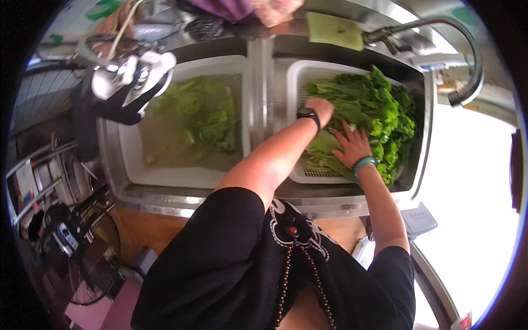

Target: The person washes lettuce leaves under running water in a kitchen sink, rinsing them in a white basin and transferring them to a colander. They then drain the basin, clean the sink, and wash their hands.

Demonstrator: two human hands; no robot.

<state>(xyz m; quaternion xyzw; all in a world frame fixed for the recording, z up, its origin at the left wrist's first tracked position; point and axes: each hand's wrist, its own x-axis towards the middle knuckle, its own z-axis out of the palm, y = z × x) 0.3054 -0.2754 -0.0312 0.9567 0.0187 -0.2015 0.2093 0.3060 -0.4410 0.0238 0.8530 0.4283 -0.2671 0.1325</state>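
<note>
Leafy green lettuce (371, 107) is heaped in a white plastic basket (292, 86) inside the right basin of a steel double sink (260, 95). My left hand (321, 109), with a black watch on its wrist, is at the basket's left side against the leaf stalks. Its fingers curl out of sight, so a grip cannot be made out. My right hand (354, 146), wearing a teal bangle and a beaded bracelet, rests on the leaves with fingers spread. More green leaves (214, 128) lie in cloudy water inside a white tub (136, 165) in the left basin.
A curved metal faucet (474, 74) arches at the upper right, near a yellow-green cloth (335, 31) on the sink's back edge. White fittings and a dark strap-like item (132, 86) overhang the left basin's corner. An electric fan (78, 247) stands at the lower left.
</note>
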